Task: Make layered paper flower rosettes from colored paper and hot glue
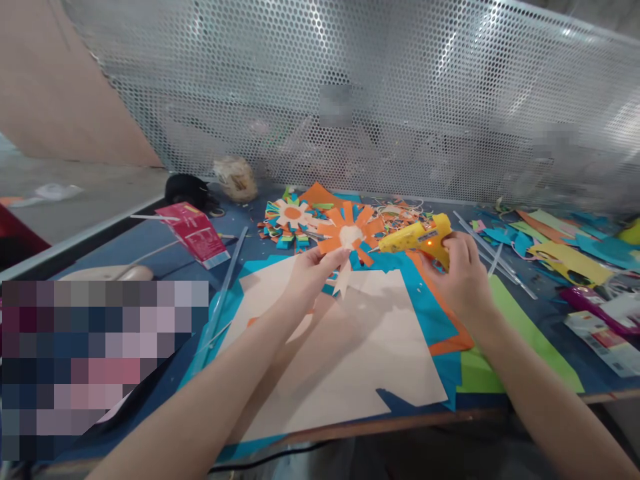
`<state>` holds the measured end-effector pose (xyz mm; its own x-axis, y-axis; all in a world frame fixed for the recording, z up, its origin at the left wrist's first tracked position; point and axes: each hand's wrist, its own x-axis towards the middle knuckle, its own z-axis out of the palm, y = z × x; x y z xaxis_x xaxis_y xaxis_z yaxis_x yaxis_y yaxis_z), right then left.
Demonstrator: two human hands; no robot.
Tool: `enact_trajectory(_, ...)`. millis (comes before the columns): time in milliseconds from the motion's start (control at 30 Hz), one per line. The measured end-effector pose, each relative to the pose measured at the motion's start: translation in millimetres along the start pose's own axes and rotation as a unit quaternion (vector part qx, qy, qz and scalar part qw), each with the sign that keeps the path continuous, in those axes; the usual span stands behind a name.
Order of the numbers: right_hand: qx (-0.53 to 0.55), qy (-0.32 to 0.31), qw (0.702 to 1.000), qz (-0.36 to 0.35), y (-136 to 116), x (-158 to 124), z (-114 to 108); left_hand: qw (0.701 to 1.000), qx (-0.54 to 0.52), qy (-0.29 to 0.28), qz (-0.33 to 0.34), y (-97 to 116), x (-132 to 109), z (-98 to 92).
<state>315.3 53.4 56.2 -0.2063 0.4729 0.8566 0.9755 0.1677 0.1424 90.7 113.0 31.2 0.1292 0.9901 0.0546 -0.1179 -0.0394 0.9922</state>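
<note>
My left hand (320,270) pinches an orange paper flower (370,223) with a pale centre, held above the sheets on the table. A pale strip of paper hangs down below those fingers. My right hand (461,267) is wrapped round the handle of a yellow hot glue gun (417,237), with a small orange light glowing on its side. The gun's nozzle points left, close to the flower's right petals; whether it touches them I cannot tell. Beneath both hands lies a large cream paper sheet (360,347) with a notch in its front edge, over blue sheets (433,310).
Behind the flower is a finished-looking layered paper flower (293,215) among coloured scraps. Glue sticks (505,270) and paper offcuts (575,260) lie right, beside a green sheet (520,353). A red packet (197,233) stands left. Perforated metal mesh (280,80) rises behind the table.
</note>
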Motion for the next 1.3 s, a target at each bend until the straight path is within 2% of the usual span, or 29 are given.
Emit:
enact_trajectory(167,-0.002,-0.037,0.999,0.028,-2.2,-3.1,0.1,1.000,-0.001,-0.001,0.000,2.7,-1.1,1.0)
enact_trajectory(767,0.002,-0.023,1.000,0.001,-0.2,-2.3,-4.0,1.000,-0.021,-0.002,-0.002,1.7,0.9,-1.6)
enact_trajectory(1067,0.010,-0.043,0.999,0.022,-1.9,-5.7,-2.1,0.998,-0.042,0.032,-0.038,1.8,3.3,-1.6)
enact_trajectory(1200,-0.028,-0.087,0.995,0.034,-3.1,-2.4,-2.6,0.995,-0.089,0.033,-0.040,4.3,2.9,-1.4)
enact_trajectory(1300,-0.055,-0.167,0.977,0.124,5.1,0.1,1.2,0.989,-0.135,0.027,-0.057,11.1,0.4,0.0)
